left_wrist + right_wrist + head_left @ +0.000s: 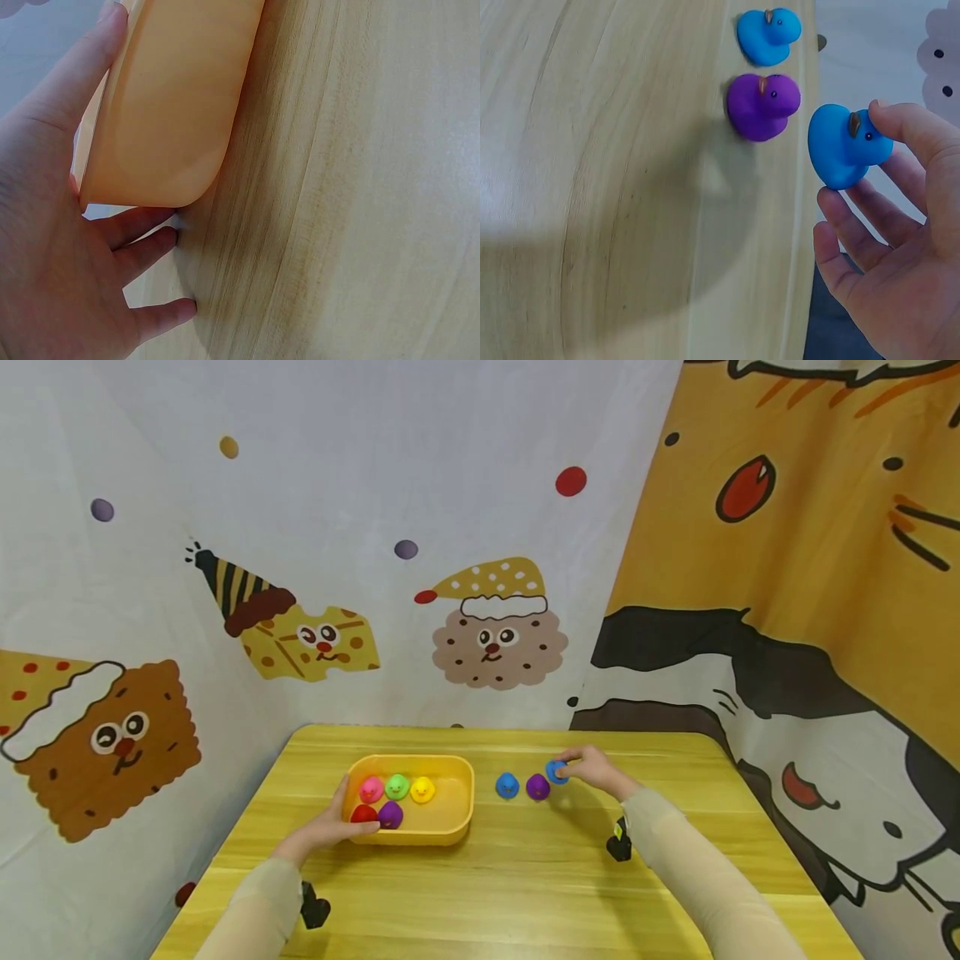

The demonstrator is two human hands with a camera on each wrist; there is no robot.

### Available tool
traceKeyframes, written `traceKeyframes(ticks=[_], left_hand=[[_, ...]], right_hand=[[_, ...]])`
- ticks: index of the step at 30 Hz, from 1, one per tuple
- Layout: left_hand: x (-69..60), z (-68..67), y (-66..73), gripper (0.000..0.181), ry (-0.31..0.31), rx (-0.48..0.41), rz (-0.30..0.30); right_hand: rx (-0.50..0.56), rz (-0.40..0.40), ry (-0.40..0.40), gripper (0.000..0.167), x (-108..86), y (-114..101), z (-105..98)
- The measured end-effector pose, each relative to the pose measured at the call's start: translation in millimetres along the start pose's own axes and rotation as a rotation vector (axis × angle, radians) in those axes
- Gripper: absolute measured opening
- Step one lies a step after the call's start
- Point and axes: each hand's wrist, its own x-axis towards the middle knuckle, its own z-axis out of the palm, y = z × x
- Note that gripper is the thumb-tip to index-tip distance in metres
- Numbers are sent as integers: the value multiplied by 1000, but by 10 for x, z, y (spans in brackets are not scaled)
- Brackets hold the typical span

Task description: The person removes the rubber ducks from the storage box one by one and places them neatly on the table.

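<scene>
Two pale sleeves [255,906] reach over the wood-grained bench [525,893], with a black piece [315,910] beside the left wrist. The left hand [326,828] rests at the near left corner of a yellow container [448,838], its thumb along the near rim and its other fingers spread wide around the left end. Inside, a red duck [364,813] and a purple duck [391,816] sit in the nearer row, the red one in the corner beside the thumb; behind them stand a pink duck [371,789], a green duck [397,787] and a yellow duck [423,790]. To the container's right, a blue duck [507,787] and a second purple duck [537,787] sit side by side on the bench. Just beyond that purple one, the right hand [596,774] pinches another blue duck [832,146] between thumb and fingers; whether it touches the bench is unclear. Behind the bench hangs a white backdrop [337,468] printed with cartoon snacks, including a cheese wedge [345,647] in a striped hat.
</scene>
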Motion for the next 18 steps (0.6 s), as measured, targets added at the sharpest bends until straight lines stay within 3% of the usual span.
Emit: traceKeyframes(ticks=[14,18], left_hand=[[50,-12,-45,124,-3,16,-25],[107,-14,-118,125,-2,20,-44]], right_hand=[[8,28,8,32,-71,226,-55],[26,53,10,31,-92,262,-37]])
